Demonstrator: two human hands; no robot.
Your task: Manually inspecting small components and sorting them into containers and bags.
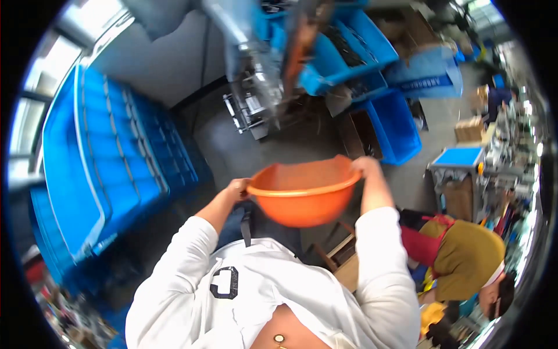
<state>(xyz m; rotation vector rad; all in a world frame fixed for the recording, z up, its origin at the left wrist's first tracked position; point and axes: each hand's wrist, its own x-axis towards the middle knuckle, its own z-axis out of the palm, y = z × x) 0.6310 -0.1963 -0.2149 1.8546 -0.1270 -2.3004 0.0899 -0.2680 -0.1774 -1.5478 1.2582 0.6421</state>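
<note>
An orange plastic basin (303, 200) is held up in front of me at chest height, tilted so its inside faces away. My left hand (238, 189) grips its left rim. My right hand (365, 167) grips the rim at the upper right. Both arms wear white long sleeves. What lies inside the basin is hidden from here.
Stacked blue crates (99, 163) fill the left side. More blue bins (395, 125) and a metal machine (256, 87) stand ahead on the dark floor. A person in an olive top and red apron (465, 256) crouches at the right, near a wooden stool (343, 256).
</note>
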